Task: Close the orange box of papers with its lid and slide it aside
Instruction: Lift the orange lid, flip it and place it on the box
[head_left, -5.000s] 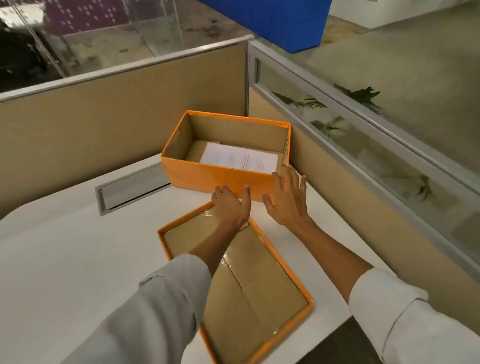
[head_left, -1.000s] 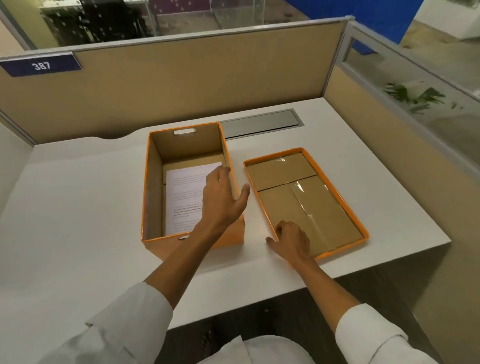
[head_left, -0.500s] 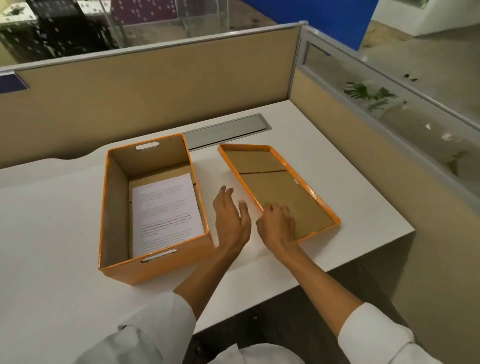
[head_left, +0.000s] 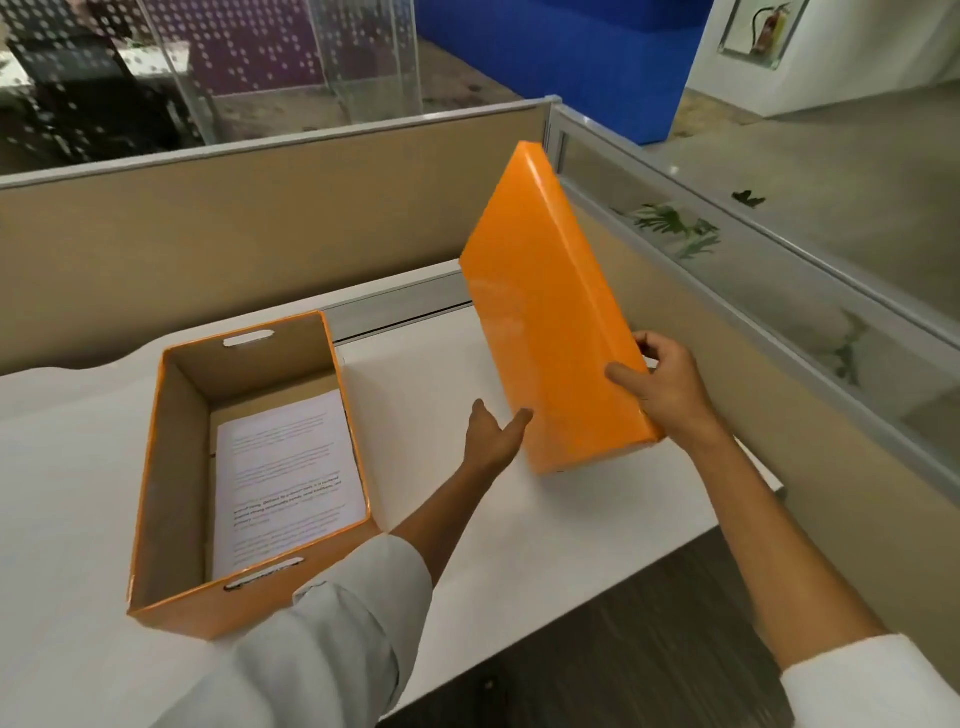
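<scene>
The orange box (head_left: 171, 613) stands open on the white desk at the left, a sheet of printed paper (head_left: 285, 478) flat inside it. To its right the orange lid (head_left: 545, 322) is lifted off the desk, tilted steeply with its orange top facing me. My right hand (head_left: 665, 384) grips the lid's near right corner, thumb on the top face. My left hand (head_left: 493, 436) is open, its fingertips touching the lid's near left edge. The lid's inner side is hidden.
Beige partition walls (head_left: 260, 234) close the desk at the back and right, the right one topped with glass (head_left: 779, 291). A grey cable slot (head_left: 405, 306) runs along the desk's back. The desk's front edge (head_left: 597, 587) lies near my arms.
The lid lay open side up on the desk half a second ago. Now my right hand has raised and turned it over, orange top toward me. My left hand has moved to its edge.
</scene>
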